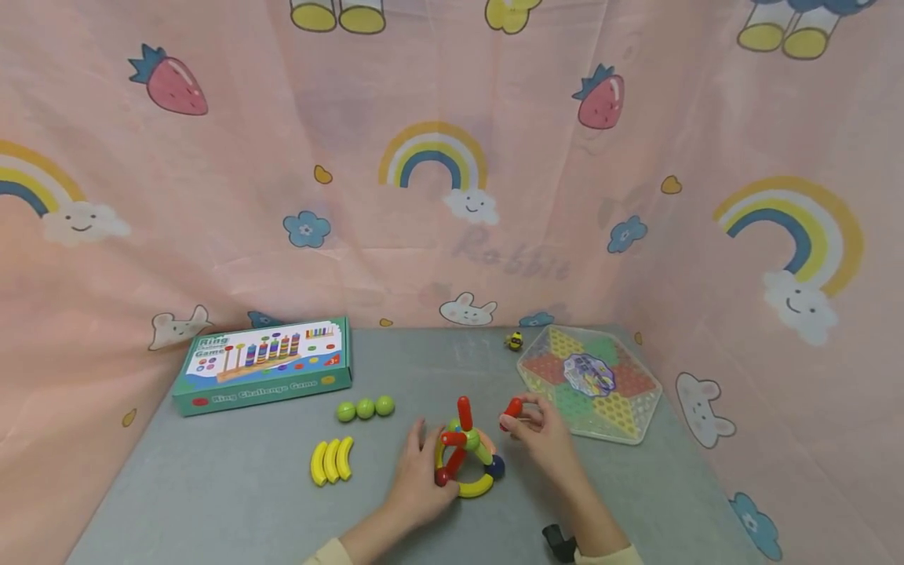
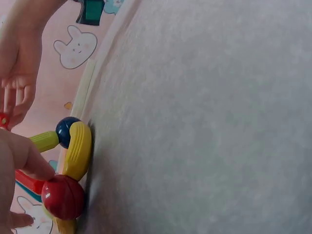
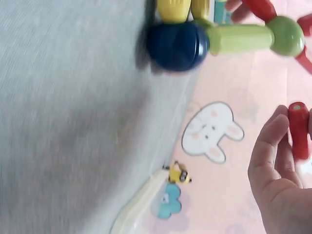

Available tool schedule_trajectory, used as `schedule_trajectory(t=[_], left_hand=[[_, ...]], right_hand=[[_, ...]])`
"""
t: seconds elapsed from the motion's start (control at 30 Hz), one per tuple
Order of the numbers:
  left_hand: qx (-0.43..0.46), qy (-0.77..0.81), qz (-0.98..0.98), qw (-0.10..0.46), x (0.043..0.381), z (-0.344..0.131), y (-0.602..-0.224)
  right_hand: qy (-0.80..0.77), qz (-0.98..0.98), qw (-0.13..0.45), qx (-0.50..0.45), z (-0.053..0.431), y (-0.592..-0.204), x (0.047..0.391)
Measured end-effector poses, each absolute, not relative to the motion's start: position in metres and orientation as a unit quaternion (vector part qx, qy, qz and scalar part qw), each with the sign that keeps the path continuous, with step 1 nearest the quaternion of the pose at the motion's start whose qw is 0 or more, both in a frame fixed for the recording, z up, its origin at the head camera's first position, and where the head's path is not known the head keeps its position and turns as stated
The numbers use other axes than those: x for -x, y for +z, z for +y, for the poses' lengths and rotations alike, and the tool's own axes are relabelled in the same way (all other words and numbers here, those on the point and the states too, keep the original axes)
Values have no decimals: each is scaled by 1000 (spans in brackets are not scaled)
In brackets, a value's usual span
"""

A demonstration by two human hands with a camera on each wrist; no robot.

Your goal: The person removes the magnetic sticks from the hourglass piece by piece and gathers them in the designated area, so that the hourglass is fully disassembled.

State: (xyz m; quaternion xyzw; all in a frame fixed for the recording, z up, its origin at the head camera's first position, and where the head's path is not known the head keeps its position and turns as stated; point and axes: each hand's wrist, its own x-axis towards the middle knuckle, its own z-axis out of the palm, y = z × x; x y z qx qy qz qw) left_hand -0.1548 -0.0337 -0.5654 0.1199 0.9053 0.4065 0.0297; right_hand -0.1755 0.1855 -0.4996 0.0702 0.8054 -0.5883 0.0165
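A structure of magnetic rods and balls stands on the table between my hands, with a light green ball (image 1: 471,439) at its top. From that ball one red rod (image 1: 464,412) points up and another juts out to the left. Its base has a yellow curved piece (image 1: 476,488), a dark blue ball (image 1: 495,468) and a red ball (image 2: 63,197). My left hand (image 1: 419,477) holds the structure's left side, a finger pressed on the red ball. To the right, my right hand (image 1: 549,438) pinches a loose red rod (image 3: 299,130) above the table, apart from the structure.
Three yellow curved pieces (image 1: 332,461) and three green balls (image 1: 365,409) lie to the left. A green game box (image 1: 261,395) sits back left. At back right are a hexagonal board (image 1: 621,380) and a small bee figure (image 1: 515,341). A black object (image 1: 559,543) lies near my right forearm.
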Motion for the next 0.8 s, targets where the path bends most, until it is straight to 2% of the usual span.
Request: schedule_trajectory(t=[0.27,0.53,0.8], left_hand=[[-99,398,911,43,160,-40,-567],[-113,433,894,18,163,-47,-569],[-68,380,922,28,165,-46,-564]], right_hand=[[-521,850,-4,-80,208,-498,170],[-452,886,57,-91,231,-505,172],[-375,914,115,-106,244,-527,171]])
